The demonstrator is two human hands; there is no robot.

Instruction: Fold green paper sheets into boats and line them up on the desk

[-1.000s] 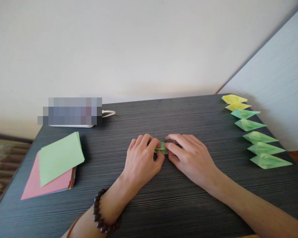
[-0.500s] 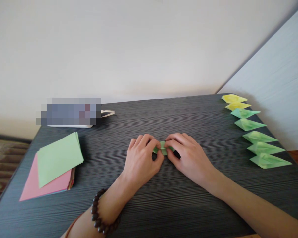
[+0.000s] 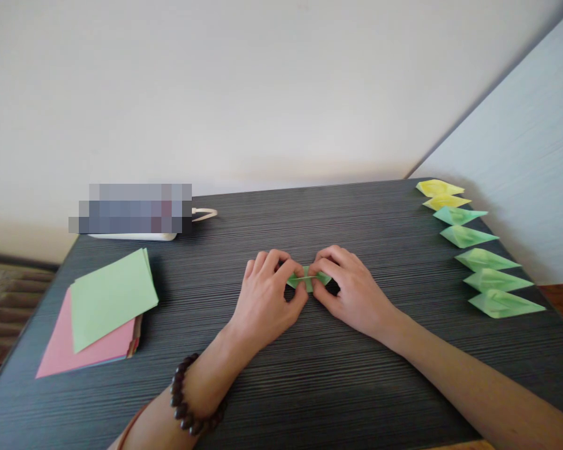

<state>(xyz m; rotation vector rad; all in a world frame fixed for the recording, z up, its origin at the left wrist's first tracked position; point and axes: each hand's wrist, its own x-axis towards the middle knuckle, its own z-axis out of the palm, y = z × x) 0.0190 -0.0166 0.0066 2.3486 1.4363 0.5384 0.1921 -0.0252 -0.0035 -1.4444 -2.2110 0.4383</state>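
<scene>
A small folded green paper piece (image 3: 308, 279) lies on the dark striped table (image 3: 281, 387) at its middle. My left hand (image 3: 267, 300), with a brown bead bracelet (image 3: 187, 409) on the wrist, pinches the paper's left end with curled fingers. My right hand (image 3: 351, 290) pinches its right end the same way. The fingertips of both hands meet over the paper and hide most of it.
A stack of square sheets (image 3: 103, 312), green on top and pink beneath, lies at the left. A row of several folded paper shapes (image 3: 478, 259), yellow then green, runs along the right edge by a pale wall. A white device with a cable (image 3: 204, 214) sits at the back left.
Both hands have drawn slightly closer together and a little farther from me, fingers curling tighter on the green paper. The view shifted slightly.
</scene>
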